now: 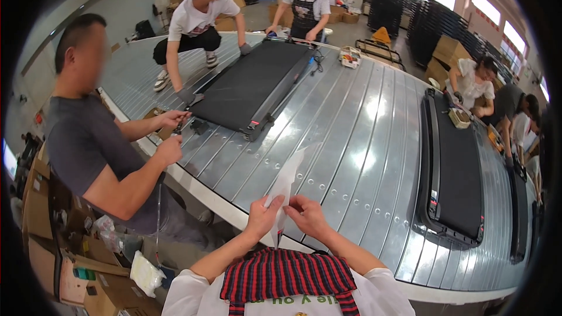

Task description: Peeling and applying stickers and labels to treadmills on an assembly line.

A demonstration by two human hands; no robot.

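Note:
Close to my chest, a thin white sheet (286, 179) stands nearly upright between my hands, its pointed top tilted to the right. My left hand (263, 216) is closed on the sheet's left side, thumb on top. Fingertips of my right hand (308, 216) pinch its right edge. Whether it is paper or a sheet of film or stickers I cannot tell. Beyond both hands lies the metal-slatted work surface (336, 140). A flat treadmill with a black belt (252, 85) rests on it, ahead and to the left.
Another black treadmill (453, 169) lies at the right, with a small basket (459, 118) on it. A tool basket (350, 57) sits at the far edge. At the left a person in a dark shirt (108, 146) works; others surround the treadmills. Cardboard boxes (117, 292) fill the lower left.

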